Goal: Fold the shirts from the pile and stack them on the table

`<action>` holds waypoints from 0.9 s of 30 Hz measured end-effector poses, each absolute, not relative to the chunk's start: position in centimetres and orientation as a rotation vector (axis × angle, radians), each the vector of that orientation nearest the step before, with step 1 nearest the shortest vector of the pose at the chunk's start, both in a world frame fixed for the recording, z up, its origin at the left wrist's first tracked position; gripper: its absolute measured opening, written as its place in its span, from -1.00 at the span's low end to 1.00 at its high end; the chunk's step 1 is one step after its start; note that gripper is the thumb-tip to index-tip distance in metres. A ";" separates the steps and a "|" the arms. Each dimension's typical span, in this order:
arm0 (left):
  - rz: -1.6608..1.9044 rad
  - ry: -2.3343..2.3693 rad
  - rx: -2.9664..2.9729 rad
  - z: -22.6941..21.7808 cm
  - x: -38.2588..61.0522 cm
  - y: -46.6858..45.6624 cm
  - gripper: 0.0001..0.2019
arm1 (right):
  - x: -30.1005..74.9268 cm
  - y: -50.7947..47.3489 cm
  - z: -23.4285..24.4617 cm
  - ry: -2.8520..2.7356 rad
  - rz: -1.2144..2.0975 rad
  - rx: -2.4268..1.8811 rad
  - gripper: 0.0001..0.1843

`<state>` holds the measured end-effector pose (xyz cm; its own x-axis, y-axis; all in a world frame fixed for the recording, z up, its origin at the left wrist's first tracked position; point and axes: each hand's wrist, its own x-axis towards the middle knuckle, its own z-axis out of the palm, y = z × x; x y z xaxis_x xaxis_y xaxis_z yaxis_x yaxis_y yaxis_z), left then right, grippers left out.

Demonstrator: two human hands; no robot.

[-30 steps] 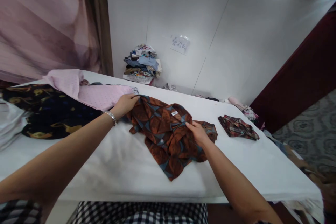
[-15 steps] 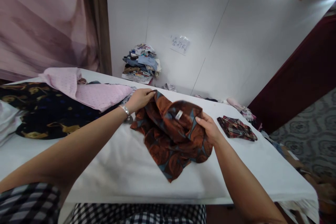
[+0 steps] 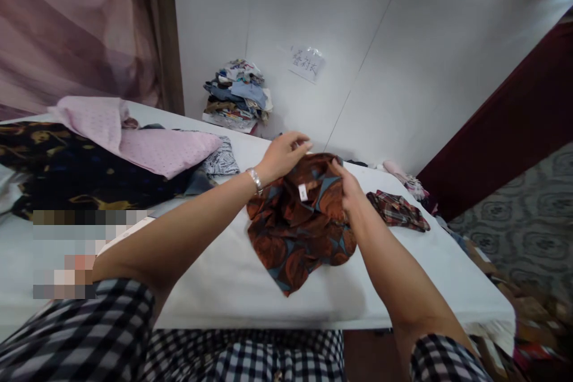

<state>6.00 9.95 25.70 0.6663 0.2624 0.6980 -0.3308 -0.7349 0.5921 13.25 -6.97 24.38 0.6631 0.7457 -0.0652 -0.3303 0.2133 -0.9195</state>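
Observation:
A brown shirt (image 3: 290,239) with blue-grey shapes and a white label inside its neck is bunched over the white table. My right hand (image 3: 348,188) is closed on its collar edge, thumb on the inner side. At the far side of the collar is my left hand (image 3: 286,155), with its fingers stretched out and apart and no cloth seen between them. The shirt's left part lies below my left wrist, which wears a silver bracelet. Its lower corner points towards me.
A plaid folded shirt (image 3: 398,210) lies to the right on the white table (image 3: 439,268). On the left are a pink cloth (image 3: 170,149), a black patterned cloth (image 3: 89,173) and a black-and-white cloth (image 3: 222,158). Stacked clothes (image 3: 239,95) stand behind the table. A pixelated patch hides the lower left.
My left hand has let go of the shirt's left edge and moved right to the collar. The shirt's top has drawn together, and a pale dotted thing shows beside my left forearm.

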 end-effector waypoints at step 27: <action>1.324 0.618 2.212 26.2 -1.2 21.0 -0.52 | 20.8 -5.2 43.7 -0.495 -0.053 -1.036 -0.46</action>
